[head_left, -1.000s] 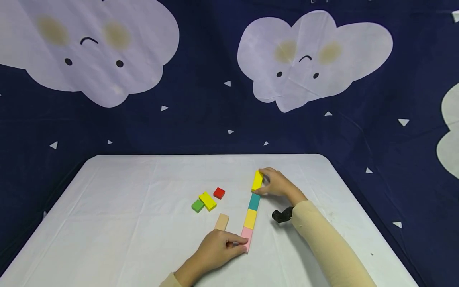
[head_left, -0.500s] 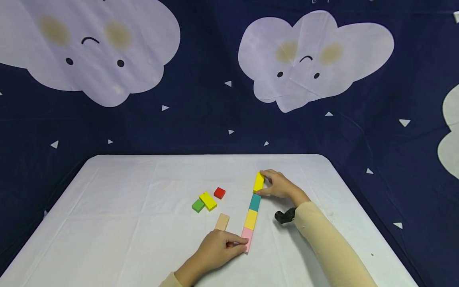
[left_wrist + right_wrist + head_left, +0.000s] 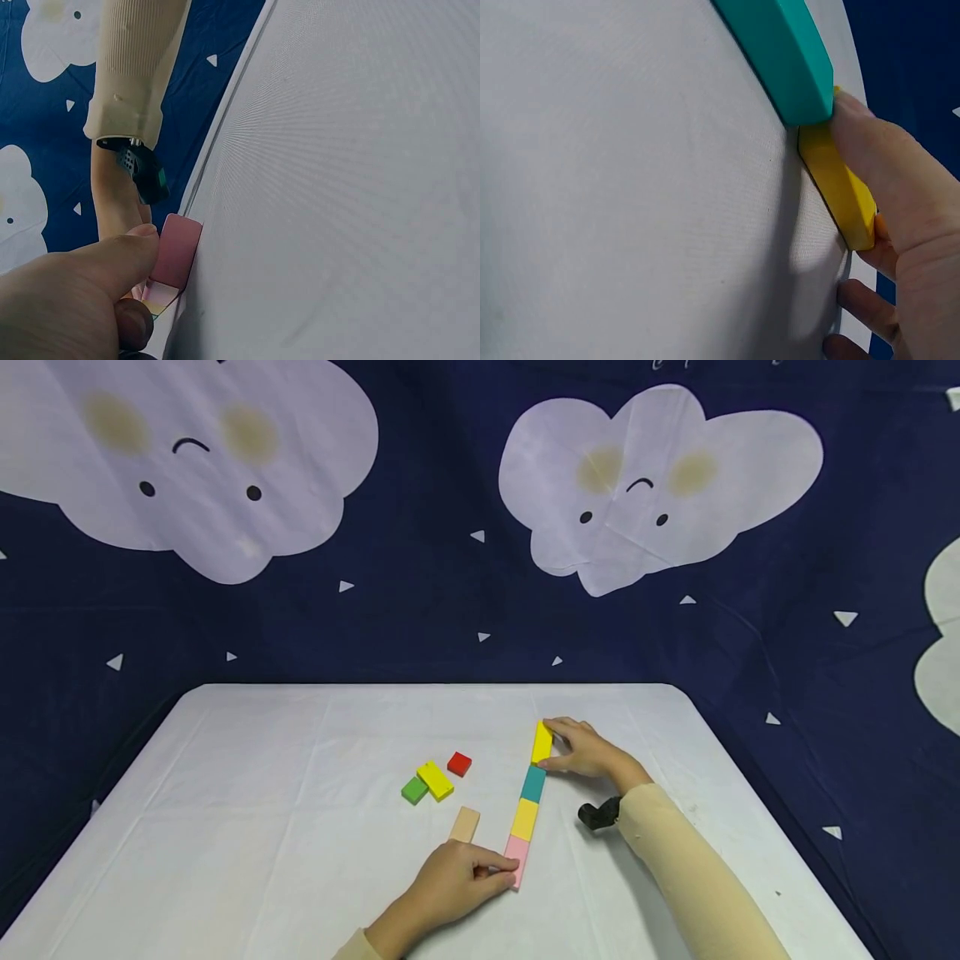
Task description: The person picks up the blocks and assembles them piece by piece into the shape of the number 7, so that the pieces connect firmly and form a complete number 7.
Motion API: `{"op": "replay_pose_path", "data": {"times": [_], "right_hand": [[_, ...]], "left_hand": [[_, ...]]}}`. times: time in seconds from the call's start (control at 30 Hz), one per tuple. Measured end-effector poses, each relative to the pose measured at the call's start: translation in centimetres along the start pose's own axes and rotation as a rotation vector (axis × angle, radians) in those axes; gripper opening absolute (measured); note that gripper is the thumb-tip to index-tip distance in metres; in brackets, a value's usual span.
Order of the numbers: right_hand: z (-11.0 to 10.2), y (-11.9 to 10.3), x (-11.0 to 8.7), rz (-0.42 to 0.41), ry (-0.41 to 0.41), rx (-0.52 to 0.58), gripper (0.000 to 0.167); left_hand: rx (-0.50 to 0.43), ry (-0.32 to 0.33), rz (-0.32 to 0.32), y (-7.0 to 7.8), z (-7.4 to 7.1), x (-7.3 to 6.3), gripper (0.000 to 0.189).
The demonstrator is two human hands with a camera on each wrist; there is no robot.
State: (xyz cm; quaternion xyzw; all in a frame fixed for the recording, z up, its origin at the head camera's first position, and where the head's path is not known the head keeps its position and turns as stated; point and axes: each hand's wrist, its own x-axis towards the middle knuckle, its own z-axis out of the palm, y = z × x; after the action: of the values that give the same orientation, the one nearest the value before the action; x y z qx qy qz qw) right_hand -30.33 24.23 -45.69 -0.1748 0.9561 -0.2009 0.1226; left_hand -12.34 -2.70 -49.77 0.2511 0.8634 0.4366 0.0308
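Note:
A row of blocks runs away from me on the white table: a pink block point(image 3: 517, 852) nearest, then a pale yellow block point(image 3: 525, 819), a teal block point(image 3: 533, 784) and a bright yellow block point(image 3: 542, 743) at the far end. My left hand point(image 3: 457, 881) holds the pink block at its near end with thumb and index finger. At the far end, my right hand point(image 3: 588, 750) pinches the bright yellow block, thumb by its near end and index finger by its far end. In the right wrist view this yellow block point(image 3: 840, 187) meets the teal block point(image 3: 784, 56).
Left of the row lie a green block point(image 3: 414, 790), another yellow block point(image 3: 435, 781) and a red block point(image 3: 459, 764). A wooden block point(image 3: 464, 824) sits just beyond my left hand, partly covered. A black wrist device point(image 3: 598, 813) hangs below the right sleeve.
My right hand has shifted the bright yellow block slightly right and toward me, into line against the teal block. The left hand stays on the pink block.

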Motion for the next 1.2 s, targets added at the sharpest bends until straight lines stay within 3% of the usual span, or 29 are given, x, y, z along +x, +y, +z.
{"op": "replay_pose_path", "data": {"times": [0.63,1.2], "right_hand": [[0.32,-0.15,-0.5,-0.035,0.039,0.034,0.089],[0.27,0.08,-0.72,-0.007,0.032,0.093,0.087]], "left_hand": [[0.008,-0.011,-0.018,0.14,0.1,-0.01,0.018],[-0.02,-0.01,-0.023,0.17,0.11,-0.19,0.016]]}}
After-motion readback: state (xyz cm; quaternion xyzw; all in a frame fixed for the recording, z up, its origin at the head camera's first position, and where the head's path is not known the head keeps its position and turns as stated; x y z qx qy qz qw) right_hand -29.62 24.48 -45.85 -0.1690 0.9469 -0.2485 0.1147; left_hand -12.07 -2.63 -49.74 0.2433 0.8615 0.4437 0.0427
